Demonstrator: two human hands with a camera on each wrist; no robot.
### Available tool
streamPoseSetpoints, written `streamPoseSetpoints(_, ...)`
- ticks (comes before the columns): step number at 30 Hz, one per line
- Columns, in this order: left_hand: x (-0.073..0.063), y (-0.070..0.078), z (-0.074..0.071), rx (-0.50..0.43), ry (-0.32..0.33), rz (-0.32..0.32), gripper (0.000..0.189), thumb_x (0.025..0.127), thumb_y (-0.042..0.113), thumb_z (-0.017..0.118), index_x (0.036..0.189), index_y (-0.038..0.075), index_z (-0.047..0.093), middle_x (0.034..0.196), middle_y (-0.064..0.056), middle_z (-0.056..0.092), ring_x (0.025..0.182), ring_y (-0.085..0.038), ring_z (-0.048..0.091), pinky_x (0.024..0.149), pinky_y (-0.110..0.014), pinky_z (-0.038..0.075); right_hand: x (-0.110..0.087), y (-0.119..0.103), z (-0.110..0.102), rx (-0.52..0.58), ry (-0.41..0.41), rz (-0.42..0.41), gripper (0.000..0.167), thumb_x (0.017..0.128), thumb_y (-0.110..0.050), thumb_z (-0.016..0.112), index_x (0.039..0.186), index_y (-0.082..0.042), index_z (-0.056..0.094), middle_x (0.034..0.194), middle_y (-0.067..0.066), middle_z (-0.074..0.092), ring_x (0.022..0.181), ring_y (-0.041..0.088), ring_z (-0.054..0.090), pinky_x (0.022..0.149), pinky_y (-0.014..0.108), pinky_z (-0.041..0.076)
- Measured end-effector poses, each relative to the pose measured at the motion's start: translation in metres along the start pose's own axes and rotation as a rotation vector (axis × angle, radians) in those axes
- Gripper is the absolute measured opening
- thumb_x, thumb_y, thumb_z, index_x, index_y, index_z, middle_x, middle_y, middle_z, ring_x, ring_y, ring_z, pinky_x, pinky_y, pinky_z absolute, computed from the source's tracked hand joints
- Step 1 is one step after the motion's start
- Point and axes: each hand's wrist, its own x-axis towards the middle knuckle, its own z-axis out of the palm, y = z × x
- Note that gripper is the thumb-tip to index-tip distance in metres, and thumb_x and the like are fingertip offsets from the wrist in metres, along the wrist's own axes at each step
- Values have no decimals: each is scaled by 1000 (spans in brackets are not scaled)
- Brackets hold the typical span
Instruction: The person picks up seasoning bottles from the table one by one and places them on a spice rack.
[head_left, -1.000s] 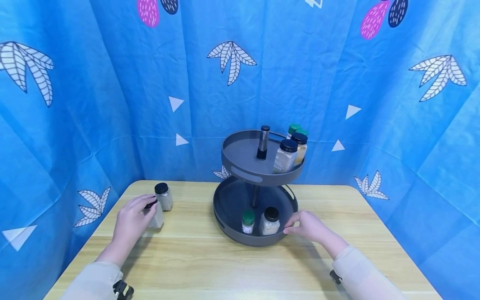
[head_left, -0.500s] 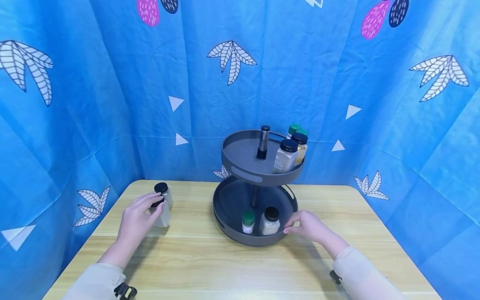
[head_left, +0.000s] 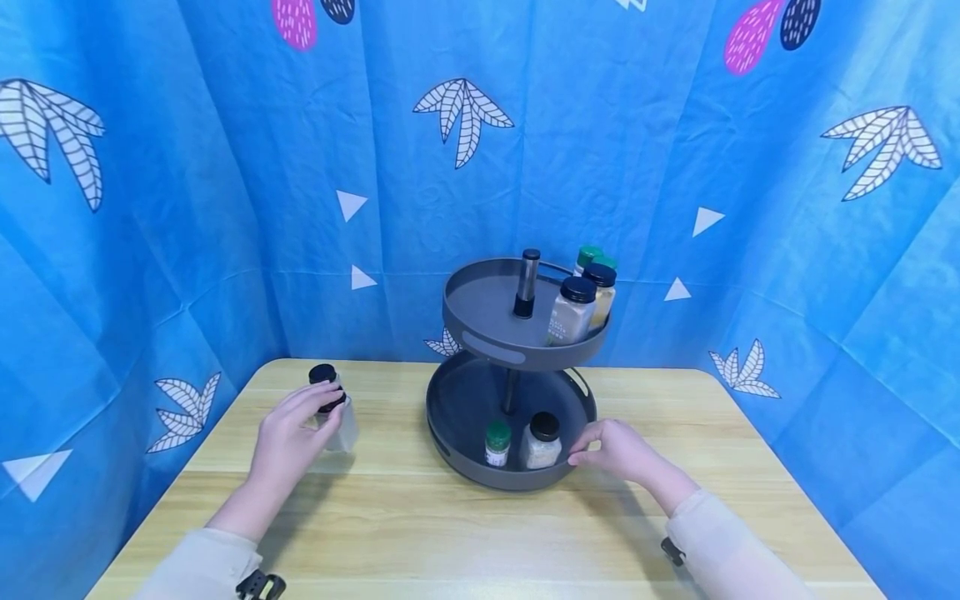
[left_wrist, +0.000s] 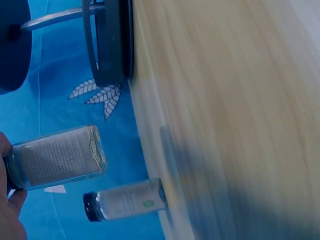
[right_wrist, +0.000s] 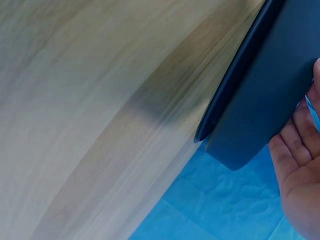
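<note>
My left hand (head_left: 287, 442) pinches a clear spice jar (left_wrist: 59, 155) by its black lid. In the left wrist view that jar hangs above the tabletop, its printed label showing. Behind it, a second black-lidded spice jar (left_wrist: 129, 201) stands on the table, partly covered by the hand in the head view. At the right, my right hand (head_left: 618, 454) holds the rim of the lower tray (head_left: 468, 475) of a two-tier dark grey spice rack, thumb and fingers at its edge. A small green-capped jar (head_left: 497, 444) and a black-lidded jar (head_left: 542, 442) sit in that tray.
On the upper tray (head_left: 480, 329) several jars crowd the right side, a black-lidded one (head_left: 572, 312) in front. A metal post (head_left: 527, 287) rises through its middle. The wooden table (head_left: 420, 542) meets a blue patterned curtain (head_left: 360, 167) behind and at both sides.
My left hand has carried the jar to the right, past the front of the standing jar. The right hand stays at the rack's lower rim.
</note>
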Motion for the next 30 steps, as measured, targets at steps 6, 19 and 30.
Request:
streamPoseSetpoints(6,5,13,0,-35,-39,-4,23,79,3,78,102,3,78,110,-12,74,107,-32,68,108,-11,35,0,-1,-1,-4,-5,-10,5,82,-25,83,82,-21,80,91,-6,73,89,19,69,85,42,56)
streamPoseSetpoints(19,14,32,9,-117,25,96,24,76,0,77,100,2,78,104,-11,75,100,-31,70,106,-20,43,1,0,-3,4,-12,-10,6,82,-24,83,83,-20,79,91,-5,73,88,19,69,85,42,56)
streamPoseSetpoints(30,16,44,16,-141,-5,97,26,76,0,78,102,3,78,107,-10,75,100,-30,71,107,-21,43,1,-1,-5,12,-17,-25,7,82,-24,82,84,-18,80,91,-5,74,89,18,69,85,40,56)
